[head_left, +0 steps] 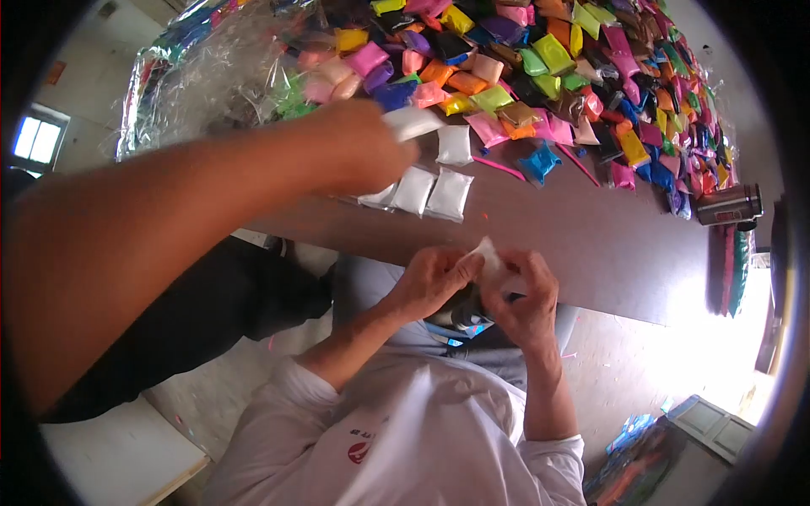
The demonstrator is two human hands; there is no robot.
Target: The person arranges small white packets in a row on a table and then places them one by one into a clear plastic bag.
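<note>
Just beyond the table's near edge, above the lap, a small white packet (pixel 492 263) is held between both hands. My left hand (pixel 439 281) pinches its left side with thumb and fingers. The fingers of my right hand (pixel 525 297) are closed on its right side. Farther up on the brown table lie several white packets (pixel 450 194), some side by side and one (pixel 455 145) behind them. A co-worker's hand (pixel 371 145) reaches in from the left, blurred, with a white packet (pixel 413 124) at its fingers.
Many coloured packets (pixel 553 55) are heaped along the far side of the brown table (pixel 591 244). Clear plastic (pixel 211 93) lies at the far left. A blue packet (pixel 540 163) and pink sticks lie nearer. A metal cup (pixel 728 205) stands at the right.
</note>
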